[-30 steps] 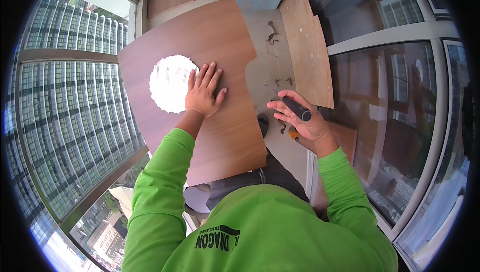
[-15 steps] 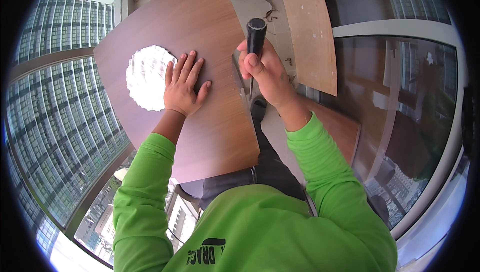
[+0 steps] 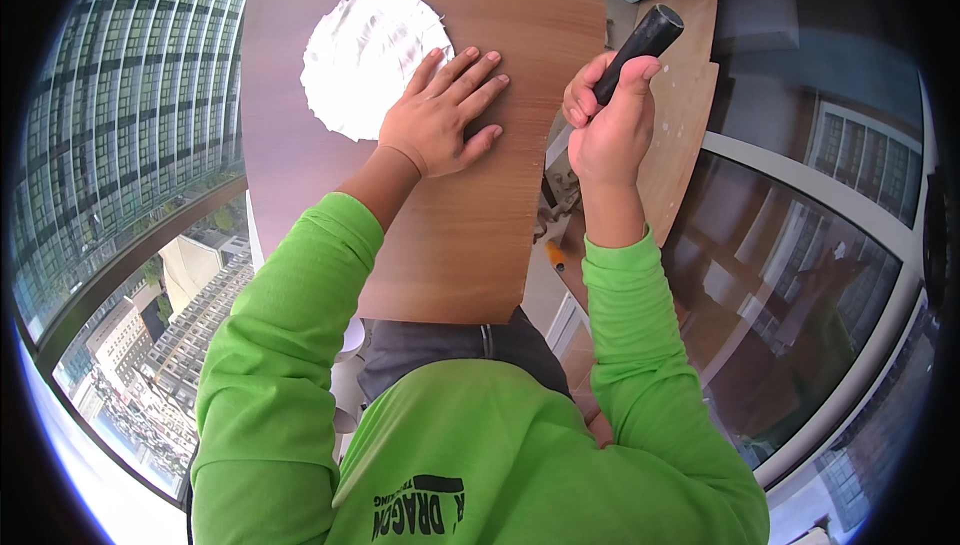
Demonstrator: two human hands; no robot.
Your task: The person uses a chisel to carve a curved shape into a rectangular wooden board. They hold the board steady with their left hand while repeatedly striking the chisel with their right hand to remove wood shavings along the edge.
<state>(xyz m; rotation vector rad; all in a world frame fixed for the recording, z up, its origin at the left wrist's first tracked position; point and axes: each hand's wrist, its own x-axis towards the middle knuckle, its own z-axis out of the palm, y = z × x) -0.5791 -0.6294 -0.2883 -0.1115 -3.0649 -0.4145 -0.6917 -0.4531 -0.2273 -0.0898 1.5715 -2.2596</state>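
Right fingers grip a black handle slantwise, butt toward upper right.

Lower end of blk handle hidden by R hand; can't tell tool type. L hand covers bit of white disc. Wood-grain bd cut off at top, hides part of dk trousers. Orange obj. nr R sleeve too sm. to ID. Green shirt cut at btm.

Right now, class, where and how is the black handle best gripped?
Probably wrap the handle around its lower part, from the person's side, as the right hand does: it is long and round, tilted with its free end rightward.
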